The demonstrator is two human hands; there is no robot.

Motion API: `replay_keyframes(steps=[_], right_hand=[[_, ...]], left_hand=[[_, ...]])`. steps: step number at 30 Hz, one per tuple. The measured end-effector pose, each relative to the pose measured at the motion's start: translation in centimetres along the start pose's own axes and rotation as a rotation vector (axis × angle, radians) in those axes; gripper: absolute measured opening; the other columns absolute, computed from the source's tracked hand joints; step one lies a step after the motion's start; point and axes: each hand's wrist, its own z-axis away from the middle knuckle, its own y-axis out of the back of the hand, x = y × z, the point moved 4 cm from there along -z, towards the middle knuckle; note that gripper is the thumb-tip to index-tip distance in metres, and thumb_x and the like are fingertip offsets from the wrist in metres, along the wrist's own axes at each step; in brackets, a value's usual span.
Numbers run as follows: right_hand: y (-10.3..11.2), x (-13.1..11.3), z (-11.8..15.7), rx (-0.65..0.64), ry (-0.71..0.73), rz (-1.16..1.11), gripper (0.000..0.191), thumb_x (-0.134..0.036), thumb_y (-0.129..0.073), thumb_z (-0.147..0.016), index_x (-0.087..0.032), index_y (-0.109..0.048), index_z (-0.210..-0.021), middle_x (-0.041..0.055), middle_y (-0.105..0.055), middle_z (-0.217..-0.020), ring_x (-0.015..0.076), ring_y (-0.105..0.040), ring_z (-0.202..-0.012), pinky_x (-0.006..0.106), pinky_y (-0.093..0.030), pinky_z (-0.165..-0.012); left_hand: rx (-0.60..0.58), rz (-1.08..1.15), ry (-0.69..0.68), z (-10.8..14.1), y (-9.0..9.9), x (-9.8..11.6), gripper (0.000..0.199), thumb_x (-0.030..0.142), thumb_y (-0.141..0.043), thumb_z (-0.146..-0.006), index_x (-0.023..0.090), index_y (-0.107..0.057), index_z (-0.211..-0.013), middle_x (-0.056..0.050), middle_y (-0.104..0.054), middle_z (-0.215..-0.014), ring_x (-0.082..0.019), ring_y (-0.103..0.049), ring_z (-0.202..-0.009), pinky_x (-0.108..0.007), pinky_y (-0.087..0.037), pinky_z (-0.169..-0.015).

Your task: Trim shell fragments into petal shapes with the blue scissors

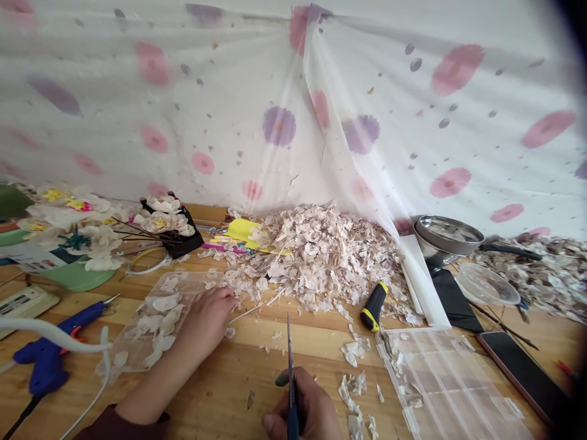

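a fair start on the shaping seems to have been made, with far more left over. in the clear box (190, 280) on the left, a loose handful of broad, rounded pale pieces (166, 302) has been gathered, and these are judged to be the ones already trimmed. by contrast, a big heap of papery flakes (321, 256) is piled against the wall sheet (367, 67), ragged and apparently uncut, and a second heap (545, 275) can be seen at the far right.

the scissors (290, 366), seen edge-on, are grasped in the right hand (307, 406) with the blades pointed away over the table (229, 391); no flake is seen between them, and whether they are spread cannot be told. the left hand (213, 311) is held over the near-heap side of the clear box, palm down with fingers bent; whether anything is pinched in it cannot be told, as the fingertips are hidden.

beside the right box (454, 379), a few scraps (355, 348) are strewn, perhaps offcuts. at the left, some flowers (167, 220) made of similar pieces have been put together on stems, while the glue gun (50, 354) is left lying nearby, held by neither hand.
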Motion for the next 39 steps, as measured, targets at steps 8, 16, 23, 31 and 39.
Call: replay_keyframes(steps=[8,16,23,31,39], right_hand=[[0.0,-0.7,0.0,0.125,0.034,-0.073,0.037,-0.039,-0.078,-0.063,-0.02,-0.059,-0.089,-0.0051,-0.057,-0.053,0.0092,-0.044,-0.043,0.02,-0.03,-0.044],[0.7,-1.6,-0.5,0.225,0.039,-0.297,0.047,-0.047,-0.078,-0.066,-0.021,-0.054,-0.096,-0.0049,-0.059,-0.06,0.0088,-0.046,-0.042,0.018,-0.035,-0.04],[1.8,-1.7,-0.6,0.344,0.032,-0.438,0.053,-0.045,-0.081,-0.065,-0.019,-0.051,-0.1,-0.0073,-0.056,-0.051,0.0089,-0.048,-0.042,0.016,-0.039,-0.04],[2.0,-3.2,0.3,0.287,-0.162,-0.561,0.057,-0.042,-0.081,-0.067,-0.02,-0.046,-0.105,-0.0083,-0.053,-0.049,0.0074,-0.044,-0.043,0.015,-0.039,-0.04],[1.5,-3.0,0.1,0.241,-0.129,-0.529,0.054,-0.039,-0.085,-0.062,-0.018,-0.05,-0.097,-0.0087,-0.054,-0.051,0.0057,-0.044,-0.043,0.015,-0.039,-0.04]], left_hand=[[0.007,0.975,0.254,1.4,0.3,1.8,0.017,0.036,-0.063,-0.079,0.02,-0.066,-0.084,-0.005,-0.069,-0.084,-0.023,-0.061,-0.084,-0.033,-0.046,-0.077],[-0.438,1.847,0.443,4.6,-2.7,8.4,0.032,0.042,-0.08,-0.069,0.016,-0.062,-0.069,0.002,-0.057,-0.064,-0.01,-0.047,-0.064,-0.02,-0.039,-0.064],[-0.601,1.772,0.341,5.8,-3.8,9.8,0.036,0.048,-0.077,-0.071,0.014,-0.064,-0.067,0.001,-0.057,-0.066,-0.011,-0.045,-0.064,-0.023,-0.037,-0.063],[-0.486,1.826,0.563,5.6,-4.0,9.3,0.036,0.051,-0.078,-0.068,0.016,-0.069,-0.071,0.0,-0.061,-0.071,-0.013,-0.051,-0.07,-0.026,-0.041,-0.069],[-0.388,1.66,0.459,5.5,-2.9,9.0,0.044,0.059,-0.071,-0.07,0.017,-0.069,-0.081,-0.002,-0.064,-0.079,-0.018,-0.054,-0.08,-0.028,-0.041,-0.075]])
